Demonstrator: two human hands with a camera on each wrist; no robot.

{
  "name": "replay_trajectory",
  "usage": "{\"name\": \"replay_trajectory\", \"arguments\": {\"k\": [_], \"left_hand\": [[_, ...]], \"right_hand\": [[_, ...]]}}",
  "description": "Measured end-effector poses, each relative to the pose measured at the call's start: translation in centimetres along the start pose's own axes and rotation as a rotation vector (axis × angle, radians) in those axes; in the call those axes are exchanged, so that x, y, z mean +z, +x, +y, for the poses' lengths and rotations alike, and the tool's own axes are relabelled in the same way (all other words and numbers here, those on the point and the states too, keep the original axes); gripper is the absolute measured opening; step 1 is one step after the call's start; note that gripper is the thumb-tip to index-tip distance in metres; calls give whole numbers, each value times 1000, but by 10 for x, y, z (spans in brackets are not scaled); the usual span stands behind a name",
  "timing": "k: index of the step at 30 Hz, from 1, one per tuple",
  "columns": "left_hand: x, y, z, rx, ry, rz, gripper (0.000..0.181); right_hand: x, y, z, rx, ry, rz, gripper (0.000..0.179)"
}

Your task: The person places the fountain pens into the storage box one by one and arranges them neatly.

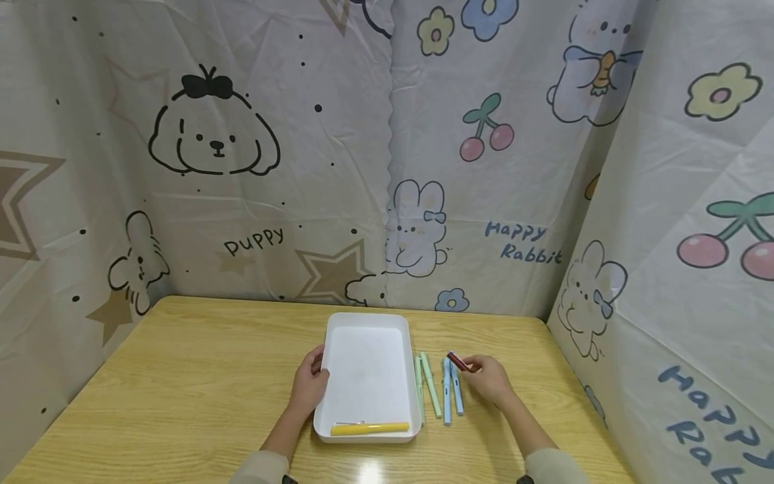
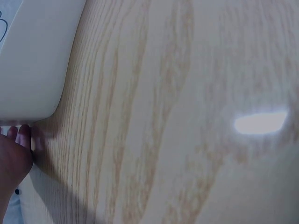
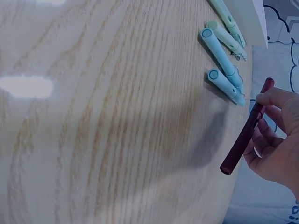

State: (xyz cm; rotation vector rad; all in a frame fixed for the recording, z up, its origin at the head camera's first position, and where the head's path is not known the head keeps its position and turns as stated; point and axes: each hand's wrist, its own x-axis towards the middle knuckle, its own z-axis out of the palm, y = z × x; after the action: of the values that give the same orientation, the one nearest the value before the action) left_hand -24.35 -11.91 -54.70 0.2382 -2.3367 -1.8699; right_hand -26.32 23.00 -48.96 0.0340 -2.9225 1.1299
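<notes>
Your right hand (image 1: 488, 380) pinches a dark red pen (image 3: 242, 140); your left hand (image 1: 309, 387) grips the white tray (image 1: 365, 370), probably steadying it.

There are one table (image 1: 211, 376), one tray (image 1: 365, 370), two green pens (image 1: 431, 384), two blue pens (image 1: 447, 393), one yellow pen (image 1: 377, 427) and one red pen (image 3: 242, 140).
</notes>
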Motion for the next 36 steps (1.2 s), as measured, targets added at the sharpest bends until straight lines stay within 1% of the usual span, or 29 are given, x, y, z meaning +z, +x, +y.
{"name": "replay_trajectory", "arguments": {"k": [1,7,16,22,27,36], "left_hand": [[0,0,0,-8,-4,-3,52],[0,-1,1,-7,2,-6,52],[0,0,2,-18,8,-8,52],[0,0,0,-10,13,-9,51],[1,0,-2,-8,4,-8,52],[0,1,-2,-10,7,-11,52]], "right_hand": [[0,0,-2,-8,-6,-2,27],[0,0,-13,-48,-48,-42,24],[3,-1,-34,-169,-54,-106,22],[4,-2,-44,-246,-82,-160,21],[5,-4,-55,-289,-86,-212,22],[13,-7,-71,-387,-122,-301,19]]}}
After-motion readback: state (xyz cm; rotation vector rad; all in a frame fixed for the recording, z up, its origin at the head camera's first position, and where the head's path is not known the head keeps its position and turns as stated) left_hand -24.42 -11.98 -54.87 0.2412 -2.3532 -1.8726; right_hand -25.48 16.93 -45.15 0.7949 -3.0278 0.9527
